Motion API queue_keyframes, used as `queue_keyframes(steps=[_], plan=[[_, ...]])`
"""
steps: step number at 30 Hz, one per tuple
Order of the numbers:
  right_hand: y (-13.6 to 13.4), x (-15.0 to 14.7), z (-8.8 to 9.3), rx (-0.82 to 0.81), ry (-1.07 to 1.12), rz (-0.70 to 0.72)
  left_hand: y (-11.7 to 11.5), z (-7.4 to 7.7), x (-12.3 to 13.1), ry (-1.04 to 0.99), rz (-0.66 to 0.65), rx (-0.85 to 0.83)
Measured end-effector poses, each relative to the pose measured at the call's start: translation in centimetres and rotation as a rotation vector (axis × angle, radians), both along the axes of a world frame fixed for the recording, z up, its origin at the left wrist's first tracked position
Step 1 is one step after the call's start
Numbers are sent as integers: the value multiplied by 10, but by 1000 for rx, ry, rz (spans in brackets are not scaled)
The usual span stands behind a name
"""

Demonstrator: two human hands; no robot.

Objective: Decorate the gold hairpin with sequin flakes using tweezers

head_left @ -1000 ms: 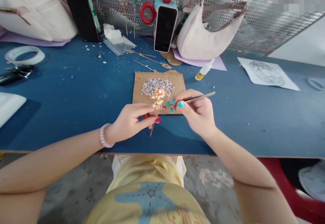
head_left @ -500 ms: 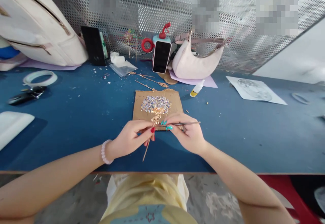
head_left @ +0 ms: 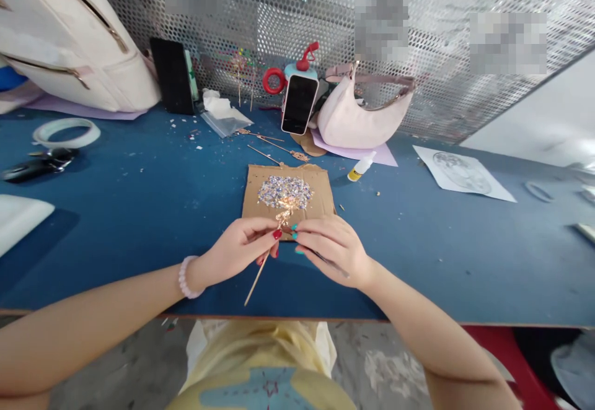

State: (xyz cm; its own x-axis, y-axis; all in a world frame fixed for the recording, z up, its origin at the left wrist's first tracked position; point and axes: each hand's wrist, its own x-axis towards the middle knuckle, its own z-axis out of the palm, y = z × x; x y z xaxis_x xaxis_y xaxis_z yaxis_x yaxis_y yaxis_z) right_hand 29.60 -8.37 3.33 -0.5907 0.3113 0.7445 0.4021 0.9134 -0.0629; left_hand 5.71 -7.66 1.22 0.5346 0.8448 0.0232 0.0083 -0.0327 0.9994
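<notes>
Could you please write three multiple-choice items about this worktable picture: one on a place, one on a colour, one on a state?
1. Where does the glue bottle lie?
A. right of the cardboard
B. on the cardboard
C. beside the tape roll

2. What colour are the nails of the right hand?
A. red
B. turquoise
C. black

3. What is the left hand doing?
A. resting flat and empty
B. lifting the phone
C. pinching a thin gold stick

Answers:
1 A: the bottle lies on the blue table, just right of the cardboard.
2 B: its fingertips show turquoise polish.
3 C: the stick runs out below its closed fingers.
</notes>
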Motion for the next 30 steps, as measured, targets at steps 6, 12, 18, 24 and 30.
queue_keyframes(steps=[6, 12, 18, 24, 30], plan=[[2, 1, 0, 40, -22, -2, 1, -2, -2, -10, 14, -58], [5, 5, -5, 25, 2, -31, 4, 0, -2, -3, 60, -90], [6, 7, -5, -34, -18, 14, 7, 4, 0, 36, -7, -130], [6, 7, -5, -23, -44, -2, 5, 4, 0, 58, -36, -175], [5, 8, 1, -24, -66, 10, 5, 4, -3, 63, -12, -203]])
